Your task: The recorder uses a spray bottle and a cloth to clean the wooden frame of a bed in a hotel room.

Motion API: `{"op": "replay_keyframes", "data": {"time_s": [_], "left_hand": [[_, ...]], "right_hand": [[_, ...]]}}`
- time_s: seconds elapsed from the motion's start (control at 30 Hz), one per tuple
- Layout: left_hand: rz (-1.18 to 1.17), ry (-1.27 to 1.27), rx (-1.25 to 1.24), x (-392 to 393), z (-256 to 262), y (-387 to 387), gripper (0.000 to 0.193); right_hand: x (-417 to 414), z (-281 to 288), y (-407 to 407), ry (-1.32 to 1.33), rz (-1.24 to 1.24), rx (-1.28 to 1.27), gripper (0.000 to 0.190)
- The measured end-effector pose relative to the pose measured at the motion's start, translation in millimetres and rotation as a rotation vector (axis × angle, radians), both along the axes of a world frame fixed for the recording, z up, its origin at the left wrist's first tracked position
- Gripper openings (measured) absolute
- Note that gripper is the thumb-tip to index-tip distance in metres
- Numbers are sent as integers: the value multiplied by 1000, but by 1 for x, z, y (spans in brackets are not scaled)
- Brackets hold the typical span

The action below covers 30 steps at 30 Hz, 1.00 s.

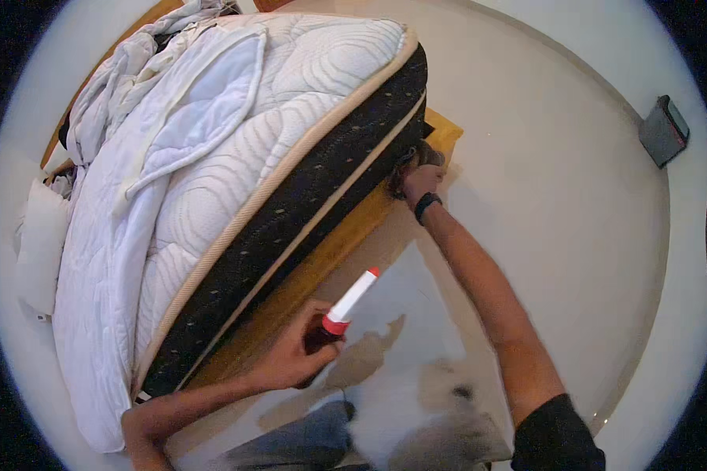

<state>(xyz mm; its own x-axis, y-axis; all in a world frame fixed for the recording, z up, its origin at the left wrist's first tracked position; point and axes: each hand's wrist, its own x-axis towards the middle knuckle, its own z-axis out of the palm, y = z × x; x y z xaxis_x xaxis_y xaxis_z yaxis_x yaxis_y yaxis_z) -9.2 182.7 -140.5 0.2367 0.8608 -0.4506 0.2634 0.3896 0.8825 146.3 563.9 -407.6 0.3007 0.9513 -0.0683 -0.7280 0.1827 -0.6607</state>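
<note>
My left hand [300,347], at the lower middle, is closed around a bottle [346,303] with a dark body, a red collar, a white upper part and an orange-red tip pointing up and right. My right hand [425,179], with a black band on the wrist, grips a dark bunched cloth [405,171] against the wooden bed frame [353,232] near its corner. Above the frame lies a thick mattress [306,171] with a white quilted top and a black side. The fingertips of my right hand are partly hidden.
A white mattress cover [112,235] is pulled back over the mattress's left part, beside rumpled bedding [118,88]. A white pillow [41,253] is at the far left. The pale floor [542,147] runs to the wall, where a dark grey box-like object [664,130] stands.
</note>
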Motion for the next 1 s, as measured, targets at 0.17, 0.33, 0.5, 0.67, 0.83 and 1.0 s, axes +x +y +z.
{"op": "replay_keyframes", "data": {"time_s": [0.17,0.33,0.5,0.67,0.83,1.0], "left_hand": [[1,-56,-123,-13,-28,-42,42],[-20,43,11,-31,-58,-94,34],[75,-98,-280,-31,-80,-112,44],[287,26,-364,-29,-57,-116,41],[327,-164,-356,-27,-60,-126,39],[444,-312,-255,-36,-64,-137,39]], "right_hand": [[63,68,5,-267,940,-600,57],[-15,119,-100,-457,296,-223,50],[-75,56,-183,-422,-154,-21,45],[-143,61,-257,-729,-233,-191,47],[-46,51,-140,-838,-96,40,35],[-9,82,-119,-557,-28,-52,30]]}}
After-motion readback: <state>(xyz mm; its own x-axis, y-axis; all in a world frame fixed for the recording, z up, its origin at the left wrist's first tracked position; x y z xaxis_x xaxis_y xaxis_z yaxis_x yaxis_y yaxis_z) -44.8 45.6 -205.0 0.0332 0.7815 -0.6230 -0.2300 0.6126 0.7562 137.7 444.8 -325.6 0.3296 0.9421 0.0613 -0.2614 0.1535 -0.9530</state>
